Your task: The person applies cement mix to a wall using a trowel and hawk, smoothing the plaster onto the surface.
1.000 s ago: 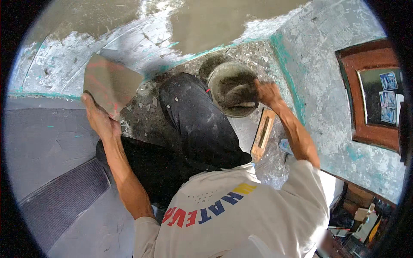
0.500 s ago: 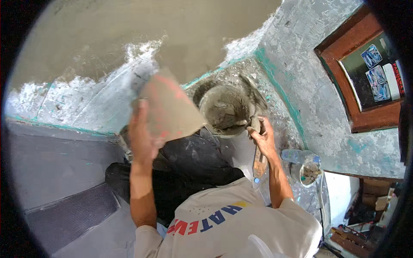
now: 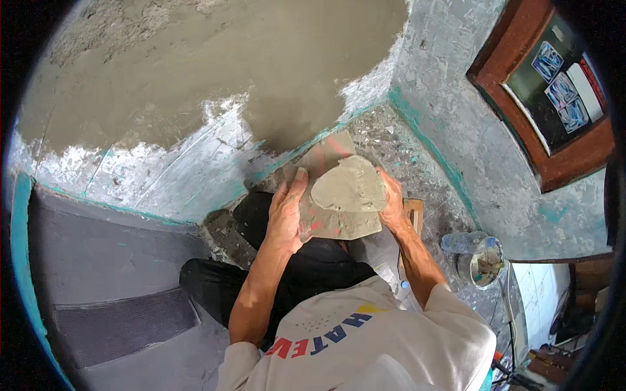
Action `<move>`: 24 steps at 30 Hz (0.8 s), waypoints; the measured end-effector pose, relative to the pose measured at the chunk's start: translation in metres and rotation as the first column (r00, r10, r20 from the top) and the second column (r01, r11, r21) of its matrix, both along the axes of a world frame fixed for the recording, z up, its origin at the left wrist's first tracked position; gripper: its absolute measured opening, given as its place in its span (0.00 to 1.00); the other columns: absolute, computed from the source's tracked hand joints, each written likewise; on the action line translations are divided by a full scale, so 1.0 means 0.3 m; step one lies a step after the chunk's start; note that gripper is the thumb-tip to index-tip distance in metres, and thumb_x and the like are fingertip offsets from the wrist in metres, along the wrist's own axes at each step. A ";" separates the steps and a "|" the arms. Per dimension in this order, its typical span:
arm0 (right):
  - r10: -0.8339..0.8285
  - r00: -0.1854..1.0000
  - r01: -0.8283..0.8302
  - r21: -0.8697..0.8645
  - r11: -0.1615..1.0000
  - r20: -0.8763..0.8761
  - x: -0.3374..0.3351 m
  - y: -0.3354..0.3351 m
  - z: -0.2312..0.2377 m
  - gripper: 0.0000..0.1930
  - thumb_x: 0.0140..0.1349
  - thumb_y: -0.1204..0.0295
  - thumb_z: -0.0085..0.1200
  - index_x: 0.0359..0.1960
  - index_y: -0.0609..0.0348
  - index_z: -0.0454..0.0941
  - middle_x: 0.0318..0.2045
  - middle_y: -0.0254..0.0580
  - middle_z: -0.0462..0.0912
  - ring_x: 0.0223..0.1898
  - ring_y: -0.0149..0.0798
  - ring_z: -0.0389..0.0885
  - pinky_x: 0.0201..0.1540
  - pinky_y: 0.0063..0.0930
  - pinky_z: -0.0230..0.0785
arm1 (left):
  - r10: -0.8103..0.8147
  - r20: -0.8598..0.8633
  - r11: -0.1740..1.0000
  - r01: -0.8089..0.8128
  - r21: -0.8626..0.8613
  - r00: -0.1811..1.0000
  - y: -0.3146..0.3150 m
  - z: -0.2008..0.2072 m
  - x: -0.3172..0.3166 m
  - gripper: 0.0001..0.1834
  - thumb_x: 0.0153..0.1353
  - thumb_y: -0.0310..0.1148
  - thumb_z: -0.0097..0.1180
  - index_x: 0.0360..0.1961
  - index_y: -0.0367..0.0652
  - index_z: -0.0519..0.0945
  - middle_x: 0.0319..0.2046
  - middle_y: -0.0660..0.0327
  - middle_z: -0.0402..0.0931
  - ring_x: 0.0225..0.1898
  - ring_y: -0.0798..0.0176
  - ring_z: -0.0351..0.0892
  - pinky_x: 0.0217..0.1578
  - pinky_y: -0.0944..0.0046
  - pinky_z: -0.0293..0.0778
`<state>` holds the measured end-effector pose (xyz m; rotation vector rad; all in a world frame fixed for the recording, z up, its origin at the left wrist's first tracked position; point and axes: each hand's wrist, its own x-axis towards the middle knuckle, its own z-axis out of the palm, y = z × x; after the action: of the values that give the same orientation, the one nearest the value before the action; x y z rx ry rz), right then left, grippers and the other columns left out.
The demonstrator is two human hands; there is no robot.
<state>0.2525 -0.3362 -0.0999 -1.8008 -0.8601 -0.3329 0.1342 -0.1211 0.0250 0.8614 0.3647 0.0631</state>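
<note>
In front of me I hold a flat, thin board (image 3: pixel 339 227), grey-brown with red smears. A rounded lump of wet mortar (image 3: pixel 349 184) lies on it. My left hand (image 3: pixel 285 215) grips the board's left edge, thumb up. My right hand (image 3: pixel 393 202) is closed at the right edge, against the mortar; its fingers are partly hidden, so a tool in it cannot be ruled out. Beyond the board rises a wall with smooth wet plaster (image 3: pixel 280 72) above a bare, whitish lower strip (image 3: pixel 169 163). The mortar bucket seen earlier is hidden now.
To the right, a clear plastic bottle (image 3: pixel 466 242) lies by a small pail (image 3: pixel 486 267) of rubble. A wooden tool (image 3: pixel 413 212) is beside my right wrist. A brown-framed window (image 3: pixel 521 98) sits in the right wall. Grit covers the corner floor (image 3: pixel 417 163); a dark mat (image 3: pixel 124 326) lies left.
The board has moved right and leveled out, now bearing a lump of mortar. My right hand has left the bucket, where it held a mortar-caked tool, and come up to the board.
</note>
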 end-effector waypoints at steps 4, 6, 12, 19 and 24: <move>-0.026 0.996 0.030 -0.038 0.999 0.089 -0.013 -0.026 0.003 0.19 0.58 0.70 0.72 0.46 0.66 0.80 0.38 0.53 0.82 0.40 0.62 0.84 0.43 0.47 0.78 | -0.036 0.075 0.999 0.039 -0.033 0.997 -0.002 -0.030 -0.004 0.28 0.79 0.45 0.58 0.71 0.40 0.72 0.63 0.58 0.79 0.62 0.59 0.82 0.62 0.52 0.81; -0.038 0.998 0.038 0.004 0.999 0.050 -0.026 -0.038 -0.023 0.18 0.58 0.70 0.72 0.46 0.66 0.80 0.39 0.53 0.83 0.40 0.60 0.85 0.43 0.45 0.79 | -0.011 0.058 0.998 0.015 -0.061 0.998 -0.014 -0.027 -0.014 0.29 0.78 0.45 0.58 0.71 0.40 0.72 0.63 0.59 0.79 0.63 0.60 0.81 0.63 0.52 0.80; -0.124 0.992 0.126 -0.083 0.989 0.022 -0.081 -0.084 -0.127 0.18 0.63 0.70 0.72 0.49 0.65 0.79 0.42 0.51 0.87 0.39 0.46 0.87 0.42 0.40 0.79 | 0.099 0.097 0.995 -0.101 0.016 0.990 0.001 0.049 0.013 0.27 0.77 0.46 0.61 0.69 0.42 0.75 0.60 0.63 0.80 0.60 0.65 0.80 0.62 0.56 0.77; -0.391 0.850 0.395 -0.063 0.917 -0.354 -0.086 -0.082 -0.095 0.18 0.71 0.64 0.68 0.51 0.64 0.78 0.36 0.43 0.87 0.34 0.35 0.83 0.38 0.34 0.77 | 0.041 0.085 0.998 -0.045 0.046 0.996 -0.022 0.045 0.064 0.25 0.77 0.47 0.61 0.66 0.42 0.76 0.58 0.61 0.81 0.57 0.62 0.83 0.56 0.53 0.84; -0.184 0.982 0.187 0.137 0.973 -0.033 -0.028 -0.010 -0.093 0.25 0.66 0.65 0.70 0.59 0.68 0.78 0.46 0.54 0.88 0.45 0.50 0.90 0.48 0.42 0.81 | 0.076 0.041 0.997 -0.077 0.024 0.996 -0.090 0.020 0.058 0.29 0.76 0.48 0.61 0.69 0.40 0.74 0.58 0.56 0.81 0.57 0.59 0.84 0.54 0.53 0.85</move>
<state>0.2442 -0.3393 -0.1278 -1.7539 -0.6394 -0.4828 0.1515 -0.1482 0.0310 0.8703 0.3599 0.1557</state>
